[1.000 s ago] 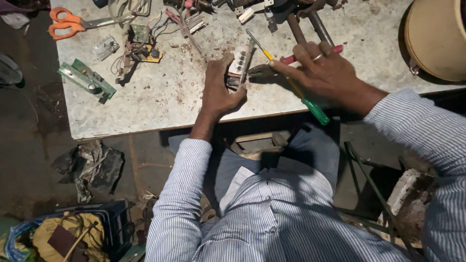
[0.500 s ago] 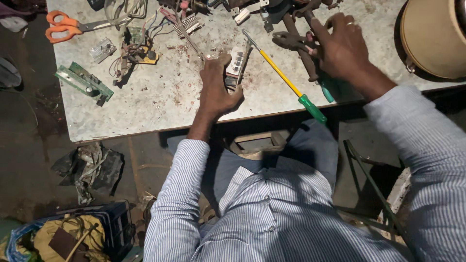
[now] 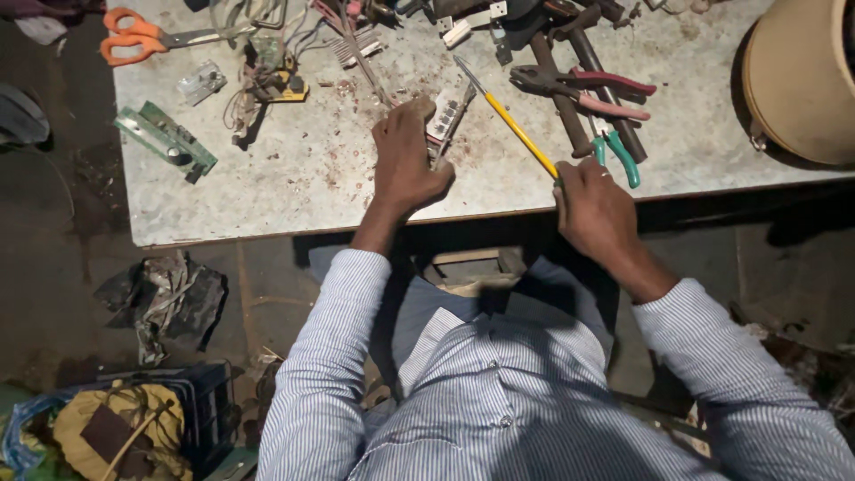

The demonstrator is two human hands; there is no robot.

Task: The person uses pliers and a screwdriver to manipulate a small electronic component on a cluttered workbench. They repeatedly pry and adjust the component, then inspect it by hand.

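Screwdriver (image 3: 512, 127): I cannot see its handle, covered by my right hand (image 3: 595, 212). White part (image 3: 443, 120): half hidden under my left hand (image 3: 405, 165); kind unclear. Tan round container (image 3: 797, 76): cut off at right edge. Desk (image 3: 294, 178): far side and tools there cropped at the top edge.

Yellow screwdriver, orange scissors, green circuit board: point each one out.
yellow screwdriver (image 3: 515, 132), head view, middle of its yellow shaft.
orange scissors (image 3: 134, 36), head view, orange handle loops.
green circuit board (image 3: 166, 141), head view, middle of the board.
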